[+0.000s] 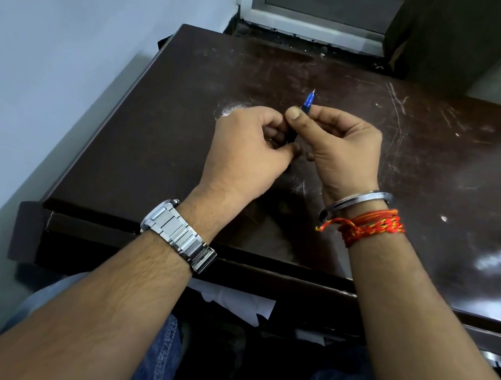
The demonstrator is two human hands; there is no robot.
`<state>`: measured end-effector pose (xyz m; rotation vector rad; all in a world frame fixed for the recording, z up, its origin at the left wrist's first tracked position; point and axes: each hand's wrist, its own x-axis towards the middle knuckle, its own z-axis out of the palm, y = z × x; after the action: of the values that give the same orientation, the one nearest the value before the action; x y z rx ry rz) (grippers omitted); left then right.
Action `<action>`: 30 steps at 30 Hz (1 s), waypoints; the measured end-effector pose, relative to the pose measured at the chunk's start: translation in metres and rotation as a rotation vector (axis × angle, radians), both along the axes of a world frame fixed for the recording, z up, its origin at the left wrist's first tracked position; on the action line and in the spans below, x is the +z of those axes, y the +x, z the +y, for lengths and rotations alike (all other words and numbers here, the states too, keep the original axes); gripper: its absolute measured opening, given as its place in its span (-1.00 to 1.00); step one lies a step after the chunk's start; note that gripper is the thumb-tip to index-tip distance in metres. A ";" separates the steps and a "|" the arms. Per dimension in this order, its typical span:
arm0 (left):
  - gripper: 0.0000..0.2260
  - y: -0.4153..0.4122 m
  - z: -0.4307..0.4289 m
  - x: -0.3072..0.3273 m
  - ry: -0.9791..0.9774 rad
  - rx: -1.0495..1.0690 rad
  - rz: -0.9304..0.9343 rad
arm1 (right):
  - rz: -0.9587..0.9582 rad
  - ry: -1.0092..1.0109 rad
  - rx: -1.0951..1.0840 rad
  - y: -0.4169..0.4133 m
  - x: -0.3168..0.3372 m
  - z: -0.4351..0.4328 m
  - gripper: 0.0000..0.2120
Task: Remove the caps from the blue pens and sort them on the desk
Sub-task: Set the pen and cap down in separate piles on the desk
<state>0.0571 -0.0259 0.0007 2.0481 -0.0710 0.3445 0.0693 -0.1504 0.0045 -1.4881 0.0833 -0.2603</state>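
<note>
At far left, a pale blue-white wall, running along the left edge of the bench. Bench top dark brown, scuffed and scratched, with whitish smears near the middle and a glare patch at the right edge. On the left wrist, a silver metal watch, forearm bare. Left hand curled closed above the bench centre, fingers bunched around the lower, dark part of the blue pen; cannot tell exactly what lies inside that closed grip. Pen held roughly upright and tilted slightly away, blue barrel and pointed tip sticking out above the fingers, uncapped at that end, raised off the bench surface. No cap clearly visible; hidden or too small to tell. Just to the right, touching the left hand, the right hand, also closed, thumb pressed against the pen's side just below the blue section, remaining fingers folded in toward the palm. On the right wrist, a steel bangle and below it a wrap of red-orange thread. Behind the bench, at top centre, a grey window frame with a dusty sill. At upper right, a dark olive curtain. Beneath the bench's front edge, white paper and blue denim over the knees.
</note>
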 end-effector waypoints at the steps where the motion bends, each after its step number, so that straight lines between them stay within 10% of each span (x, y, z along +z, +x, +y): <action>1: -0.86 0.001 0.001 0.000 -0.012 0.014 0.004 | 0.007 -0.022 0.001 0.001 -0.001 -0.001 -0.91; 12: -0.80 0.006 0.007 -0.004 -0.077 0.082 0.061 | 0.098 -1.074 0.113 0.002 -0.020 -0.001 -0.76; 25: -0.72 0.007 0.005 -0.011 -0.032 -0.020 0.115 | 0.250 -1.011 0.014 0.003 -0.014 -0.008 -0.70; 30: -0.76 0.007 0.005 -0.011 0.003 -0.071 0.131 | 0.191 -0.653 -0.145 0.005 -0.003 -0.017 -0.84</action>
<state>0.0637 -0.0211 -0.0100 2.0608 -0.0639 0.1658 0.0740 -0.1675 0.0017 -2.1596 0.2807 -0.2757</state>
